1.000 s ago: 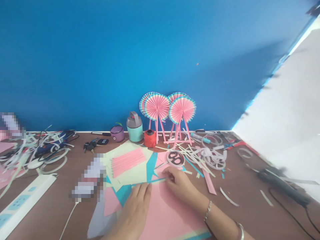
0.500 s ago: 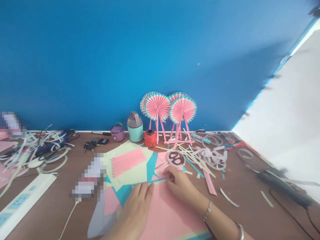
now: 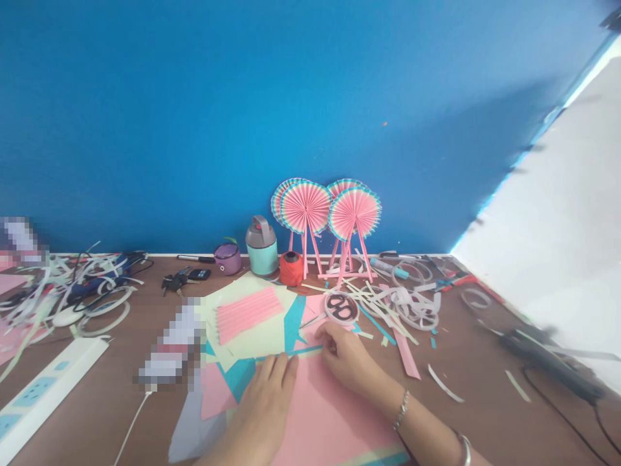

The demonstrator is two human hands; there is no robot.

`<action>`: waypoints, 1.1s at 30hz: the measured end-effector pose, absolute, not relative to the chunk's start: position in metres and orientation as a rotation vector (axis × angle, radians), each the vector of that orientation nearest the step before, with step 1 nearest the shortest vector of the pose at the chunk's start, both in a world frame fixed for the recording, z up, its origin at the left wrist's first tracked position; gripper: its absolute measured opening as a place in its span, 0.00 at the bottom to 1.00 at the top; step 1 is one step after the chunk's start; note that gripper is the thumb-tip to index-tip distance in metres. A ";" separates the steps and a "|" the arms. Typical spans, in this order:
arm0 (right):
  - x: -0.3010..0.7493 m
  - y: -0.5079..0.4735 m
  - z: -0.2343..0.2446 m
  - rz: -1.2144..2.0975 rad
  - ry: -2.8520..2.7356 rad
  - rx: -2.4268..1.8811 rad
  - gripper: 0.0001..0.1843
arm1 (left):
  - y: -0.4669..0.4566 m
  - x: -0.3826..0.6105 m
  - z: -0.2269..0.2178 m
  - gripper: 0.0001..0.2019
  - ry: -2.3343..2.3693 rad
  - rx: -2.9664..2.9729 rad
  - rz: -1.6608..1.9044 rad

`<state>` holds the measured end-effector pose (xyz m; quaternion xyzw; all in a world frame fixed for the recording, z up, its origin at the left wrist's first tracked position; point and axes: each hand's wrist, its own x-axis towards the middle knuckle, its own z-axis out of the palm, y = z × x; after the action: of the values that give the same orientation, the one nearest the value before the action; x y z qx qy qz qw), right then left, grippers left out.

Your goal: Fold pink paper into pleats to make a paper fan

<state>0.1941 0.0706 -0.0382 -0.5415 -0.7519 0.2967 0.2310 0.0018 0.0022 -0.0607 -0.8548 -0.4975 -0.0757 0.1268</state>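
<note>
My left hand point(image 3: 266, 395) lies flat on a large pink sheet of paper point(image 3: 330, 408), its fingers together and stretched toward the far edge. A narrow blue strip point(image 3: 305, 351) runs along that far edge, between my two hands. My right hand point(image 3: 344, 349) is curled, with thumb and fingers closed at the far edge of the sheet; the fingertips partly hide what they grip. Just beyond it lie scissors with dark handles point(image 3: 339, 307), beside a ring of clear tape point(image 3: 358, 317). Pink folded paper sticks point(image 3: 250, 315) rest on pale yellow paper point(image 3: 272, 336).
Pink pleated paper wheels on stands point(image 3: 306, 207) stand by the blue wall. A flask point(image 3: 262, 249), a purple pot point(image 3: 228, 259) and a red object point(image 3: 291, 272) are left of them. Paper scraps point(image 3: 412, 310) clutter the right; a power strip point(image 3: 43, 388) lies left.
</note>
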 end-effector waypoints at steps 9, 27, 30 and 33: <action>0.192 0.069 -0.034 0.817 -2.086 -1.505 0.18 | 0.002 0.001 -0.063 0.32 -1.475 -2.484 -0.238; 0.186 0.065 -0.032 0.646 -2.197 -1.567 0.19 | 0.002 0.003 -0.061 0.32 -1.513 -2.513 -0.210; 0.183 0.063 -0.034 0.522 -2.262 -1.557 0.20 | 0.002 0.002 -0.065 0.31 -1.523 -2.502 -0.253; 0.182 0.062 -0.038 0.417 -2.312 -1.532 0.20 | 0.002 0.001 -0.067 0.30 -1.522 -2.500 -0.269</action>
<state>0.1818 0.0618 -0.0377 -0.5384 -0.8127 0.1466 0.1675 0.0010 0.0015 -0.0673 -0.8462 -0.5151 -0.0911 0.1012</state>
